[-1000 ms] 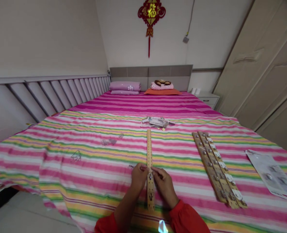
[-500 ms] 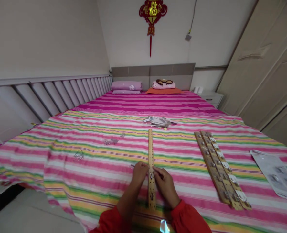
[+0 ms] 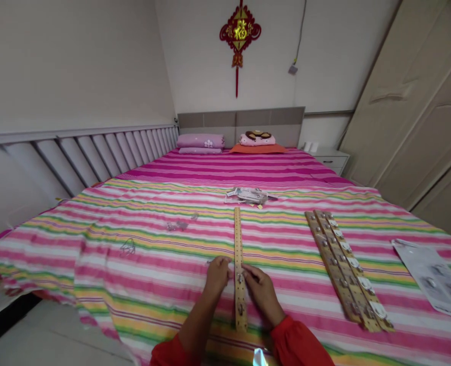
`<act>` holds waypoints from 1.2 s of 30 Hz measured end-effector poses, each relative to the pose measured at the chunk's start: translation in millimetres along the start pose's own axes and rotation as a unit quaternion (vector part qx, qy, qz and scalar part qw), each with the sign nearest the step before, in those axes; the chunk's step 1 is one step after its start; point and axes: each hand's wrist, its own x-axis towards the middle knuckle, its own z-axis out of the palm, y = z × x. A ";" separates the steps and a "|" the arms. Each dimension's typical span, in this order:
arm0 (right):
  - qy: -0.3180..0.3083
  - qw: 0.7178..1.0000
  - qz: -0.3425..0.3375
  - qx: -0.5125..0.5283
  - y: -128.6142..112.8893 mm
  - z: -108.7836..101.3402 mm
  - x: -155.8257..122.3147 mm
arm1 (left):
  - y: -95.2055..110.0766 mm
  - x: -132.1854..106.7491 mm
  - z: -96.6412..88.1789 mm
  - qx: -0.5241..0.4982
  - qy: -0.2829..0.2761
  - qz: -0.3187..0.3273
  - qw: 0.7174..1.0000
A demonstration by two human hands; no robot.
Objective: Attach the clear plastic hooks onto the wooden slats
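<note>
A long pale wooden strip with rows of small holes [image 3: 238, 239] lies lengthwise on the striped bedcover in front of me. Two small shiny metal fittings sit on its near half, the upper metal fitting [image 3: 240, 278] and the lower metal fitting [image 3: 241, 309]. My left hand [image 3: 218, 274] is just left of the strip, thumb and fingers pinched together; whatever is between them is too small to make out. Along the strip's right edge, my right hand [image 3: 261, 291] pinches at the upper fitting. A small dark tip [image 3: 209, 262] shows beside my left fingers.
To the right lie several strips [image 3: 335, 264] bearing metal fittings and white round pieces, then a clear plastic packet [image 3: 433, 277]. Small clear bags [image 3: 178, 225] and a wire tangle [image 3: 127, 247] lie left. Further back are plastic packages [image 3: 250, 195].
My left fingers have drawn slightly left, off the strip's edge. My right hand stays by the upper fitting. The whole view has shifted a little downward.
</note>
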 end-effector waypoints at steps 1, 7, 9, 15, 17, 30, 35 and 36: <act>-0.001 1.000 0.006 0.004 -1.2 -0.3 -0.3 | 2.2 -0.8 -8.2 -0.020 0.002 0.008 1.000; -0.002 0.999 0.030 0.015 -3.2 -1.4 -3.5 | -0.1 1.6 -68.3 -0.044 0.156 0.113 0.980; -0.003 0.999 0.039 0.026 -0.8 -1.3 -3.5 | -7.5 4.3 -78.0 0.017 0.158 0.160 0.974; -0.005 0.996 0.063 0.069 9.9 -3.4 0.0 | -24.4 8.1 -70.1 0.173 0.082 0.286 0.939; -0.008 0.995 0.061 0.073 12.9 -4.8 1.3 | -23.7 6.4 -66.6 0.206 0.070 0.283 0.934; 0.000 0.991 0.075 0.109 -12.3 -6.2 -5.9 | 4.6 -7.6 -73.8 -0.081 0.025 0.080 0.993; -0.017 0.995 0.053 0.087 -28.7 -5.0 -10.3 | 25.1 -30.2 -71.2 -0.345 -0.076 -0.102 0.930; -0.024 0.995 0.047 0.080 -34.1 -4.4 -11.5 | 28.5 -35.1 -69.6 -0.366 -0.094 -0.116 0.919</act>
